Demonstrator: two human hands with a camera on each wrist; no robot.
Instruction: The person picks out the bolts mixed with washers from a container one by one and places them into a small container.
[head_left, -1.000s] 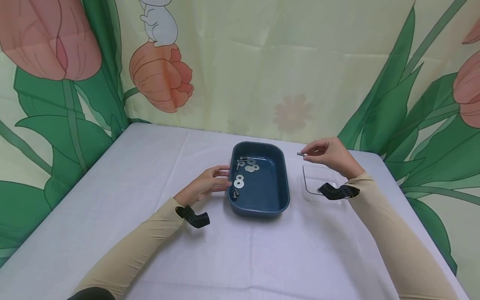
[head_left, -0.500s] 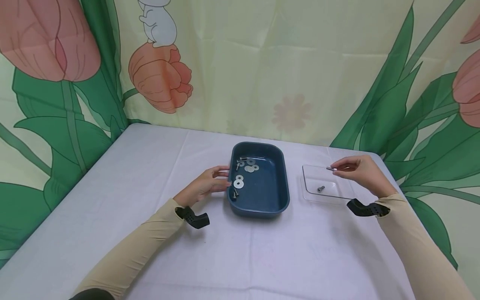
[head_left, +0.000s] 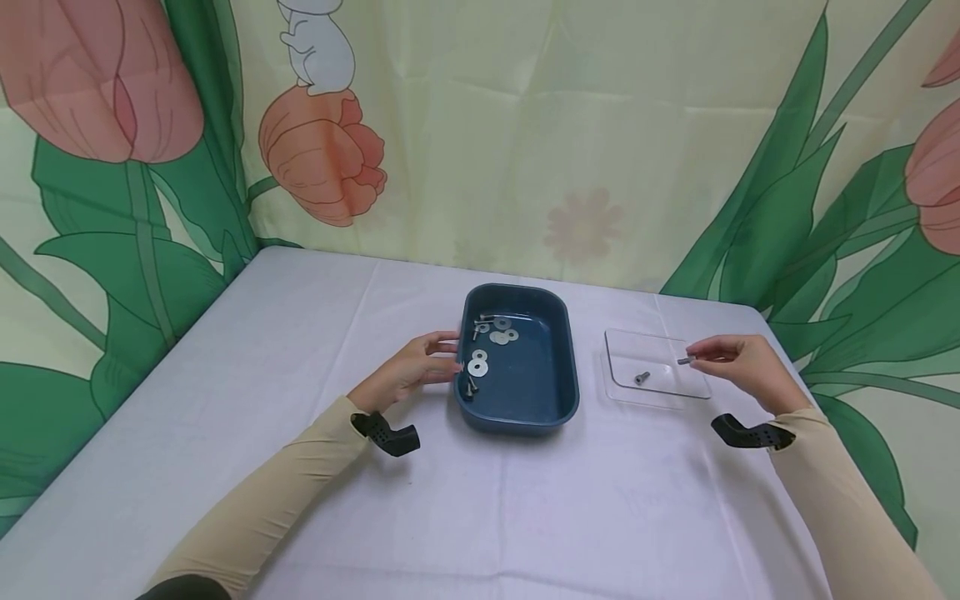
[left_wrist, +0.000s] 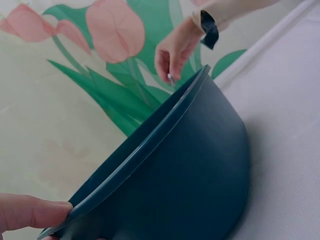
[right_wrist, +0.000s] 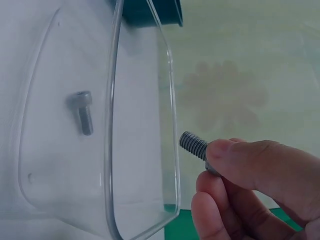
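Note:
My left hand (head_left: 408,367) holds the left rim of a deep blue tray (head_left: 536,375), its thumb on the rim in the left wrist view. Several flat washers (head_left: 477,367) and a few screws (head_left: 472,387) lie along the tray's left side. Between thumb and fingertips my right hand (head_left: 738,367) pinches a metal bolt (right_wrist: 194,145), threaded end pointing out and head mostly hidden by the fingers. That bolt is over the right side of a clear plastic box (head_left: 660,392). Inside the box lies a socket-head bolt (right_wrist: 85,112).
Tray and box stand side by side on a white-covered table (head_left: 420,517), a gap between them. Behind the table hangs a curtain (head_left: 465,150) printed with tulips. Each wrist wears a black camera mount (head_left: 750,433).
My right hand has moved right and toward me with the bolt, from behind the clear box to over its right side, uncovering the bolt inside. My left hand and the tray stay put.

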